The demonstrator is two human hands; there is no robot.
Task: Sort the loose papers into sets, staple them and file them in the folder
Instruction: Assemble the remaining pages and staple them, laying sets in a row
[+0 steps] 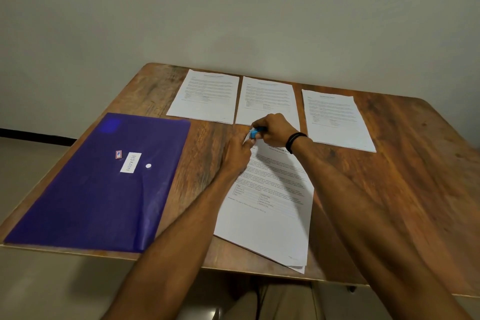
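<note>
A set of printed papers [270, 215] lies at an angle in front of me on the wooden table [389, 189]. My right hand [275, 128] is closed around a small blue stapler [254, 133] at the set's top left corner. My left hand [237, 154] pinches that same corner, holding the sheets down. Three more paper sets lie in a row at the back: left [205, 96], middle [267, 99], partly covered by my right hand, and right [337, 119]. A purple folder [98, 189] with a white label lies flat at the left.
A plain wall stands right behind the table's far edge. The folder's near corner reaches the table's front left edge. Bare wood shows at the right side of the table. The floor is visible at left and below.
</note>
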